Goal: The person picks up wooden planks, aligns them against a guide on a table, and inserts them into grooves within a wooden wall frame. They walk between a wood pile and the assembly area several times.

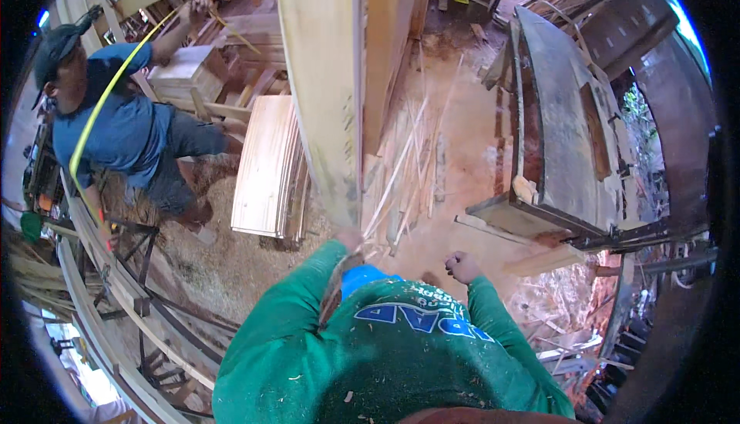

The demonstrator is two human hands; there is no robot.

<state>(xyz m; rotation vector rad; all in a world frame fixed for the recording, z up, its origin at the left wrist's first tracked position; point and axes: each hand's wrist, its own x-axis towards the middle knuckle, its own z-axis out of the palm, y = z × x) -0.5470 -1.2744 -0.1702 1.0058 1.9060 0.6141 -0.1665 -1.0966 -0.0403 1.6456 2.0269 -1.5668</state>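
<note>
A long, pale wooden board (324, 77) rises in front of me from near my waist to the top of the view. My left hand (349, 239) is at its near end, closed against it, with most of the fingers hidden. To the right, apart from the board, my right hand (464, 267) hangs in front of my body. Its fingers are curled in, and nothing shows in them. Green sleeves cover both my arms.
A person (127, 116) at the left holds up a yellow tape measure (100, 108). Beside them lies a stack of planks (266, 166). Thin wood strips (416, 162) litter the floor ahead. A large dark wooden workbench (566, 123) stands at the right; a long curved rail (116, 339) runs lower left.
</note>
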